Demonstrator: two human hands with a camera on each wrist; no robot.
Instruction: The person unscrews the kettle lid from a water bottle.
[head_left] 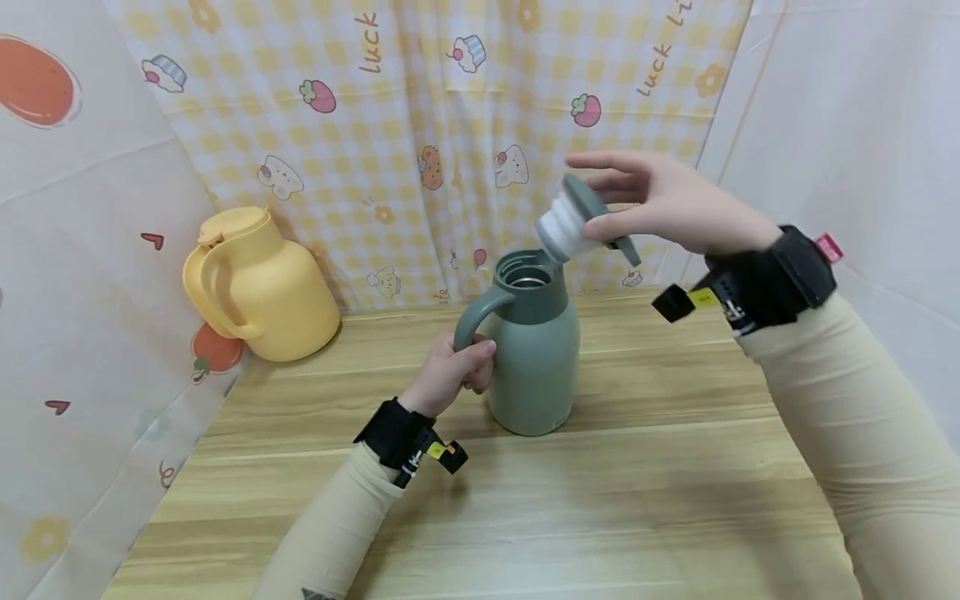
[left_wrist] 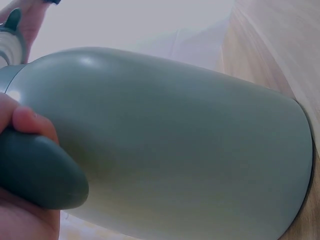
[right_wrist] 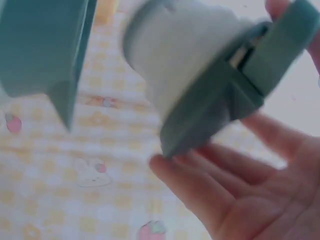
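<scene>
A green thermos jug [head_left: 534,358] stands upright on the wooden table, its threaded mouth uncovered. My left hand [head_left: 459,367] grips the jug's handle [head_left: 480,314]; in the left wrist view the fingers curl round the handle's lower end [left_wrist: 45,170]. Above and right of the mouth, my right hand [head_left: 652,196] holds the jug's lid [head_left: 585,200] between thumb and fingers. The lid is tilted, its white threaded plug [head_left: 561,229] facing down and left toward the mouth. In the right wrist view the lid [right_wrist: 200,110] is apart from the jug's spout [right_wrist: 62,100].
A yellow thermos jug [head_left: 273,287] with its lid on stands at the back left of the wooden table [head_left: 570,517]. Behind the table hangs a yellow checked curtain [head_left: 397,125]. White cloth walls [head_left: 847,125] close off both sides.
</scene>
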